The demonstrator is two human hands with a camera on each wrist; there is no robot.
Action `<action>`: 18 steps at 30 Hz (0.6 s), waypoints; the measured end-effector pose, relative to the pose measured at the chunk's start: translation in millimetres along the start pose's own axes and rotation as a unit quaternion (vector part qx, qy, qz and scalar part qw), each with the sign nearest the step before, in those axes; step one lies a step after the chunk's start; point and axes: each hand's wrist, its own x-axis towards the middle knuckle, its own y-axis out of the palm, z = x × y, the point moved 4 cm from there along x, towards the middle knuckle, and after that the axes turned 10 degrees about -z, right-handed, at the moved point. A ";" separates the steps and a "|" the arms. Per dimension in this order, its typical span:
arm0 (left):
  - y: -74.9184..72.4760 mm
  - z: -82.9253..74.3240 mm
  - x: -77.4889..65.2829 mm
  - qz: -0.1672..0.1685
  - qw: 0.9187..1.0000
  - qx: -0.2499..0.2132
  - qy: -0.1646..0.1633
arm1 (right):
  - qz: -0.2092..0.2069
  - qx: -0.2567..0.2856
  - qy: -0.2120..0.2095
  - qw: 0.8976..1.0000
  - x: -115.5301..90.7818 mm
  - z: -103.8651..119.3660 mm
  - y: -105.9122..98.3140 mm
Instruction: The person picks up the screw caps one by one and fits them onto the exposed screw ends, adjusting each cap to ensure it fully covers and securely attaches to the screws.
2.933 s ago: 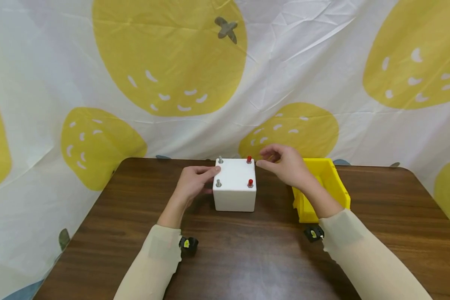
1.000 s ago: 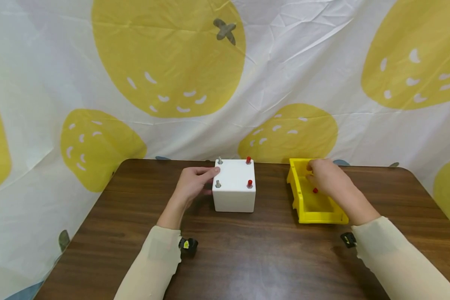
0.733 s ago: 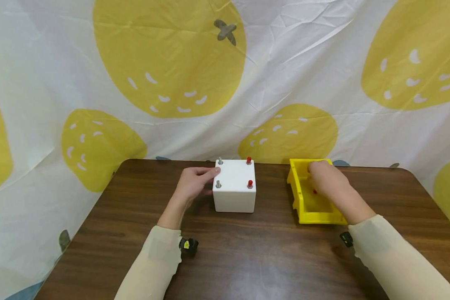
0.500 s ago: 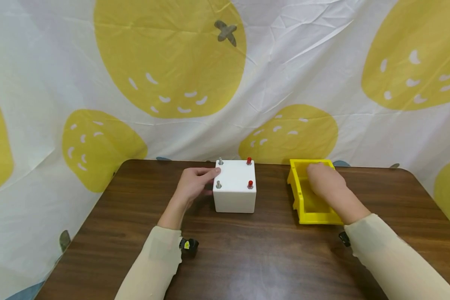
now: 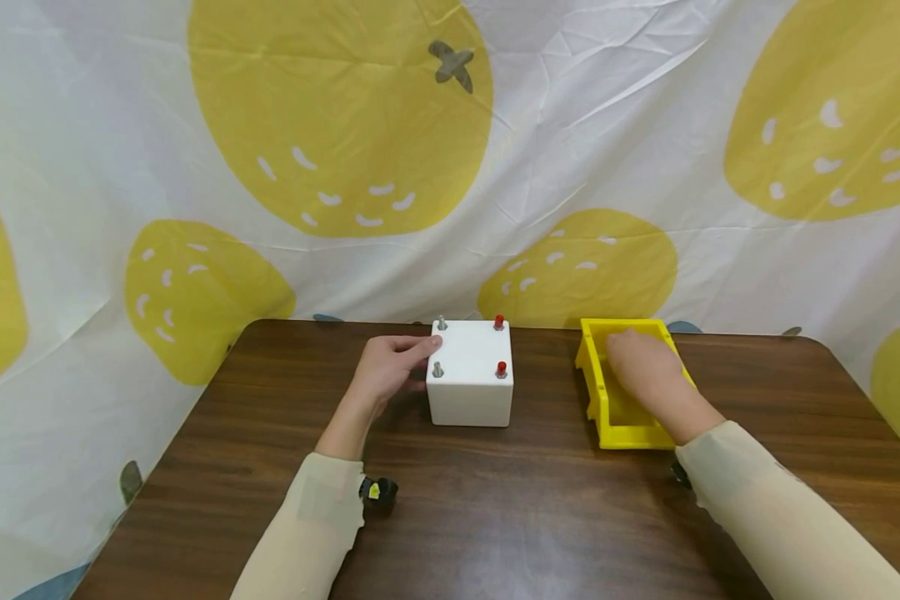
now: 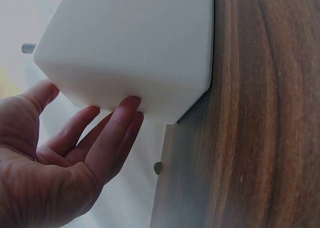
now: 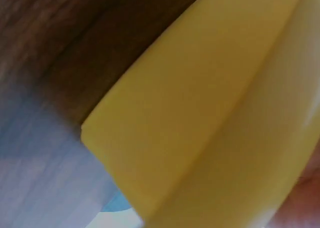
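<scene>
A white block stands on the wooden table, with an upright metal bolt at each top corner. The two left bolts are bare, while the two right ones carry red caps. My left hand holds the block from its left side, thumb on the top edge; in the left wrist view its fingers rest against the side face. Right of the block my right hand reaches down into a yellow bin. Its fingertips are hidden, so I cannot tell what it holds.
The brown table carries the block and the bin near its far edge. Behind it hangs a white cloth with yellow fruit shapes. A small black camera is worn at the left wrist.
My right hand left the back red cap and went into the yellow bin, then shifted slightly left there. A small red piece seen in the bin is now out of sight. My left hand stayed put.
</scene>
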 end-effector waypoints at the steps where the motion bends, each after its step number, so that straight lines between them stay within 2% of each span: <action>1: -0.1 0.0 0.0 0.000 1.000 0.000 0.001 | -0.004 0.000 -0.002 1.000 -0.1 0.5 0.1; 4: 0.2 -0.1 -0.3 0.001 1.000 -0.003 0.002 | -0.008 -0.002 -0.002 1.000 -0.5 1.3 0.5; 12: 0.2 -0.6 -0.8 0.001 1.000 -0.001 0.003 | 0.016 0.009 0.025 1.000 2.3 0.7 4.9; 18: -0.8 -0.6 -1.3 -0.004 1.000 0.006 0.002 | 0.010 0.014 0.018 1.000 2.4 1.2 5.0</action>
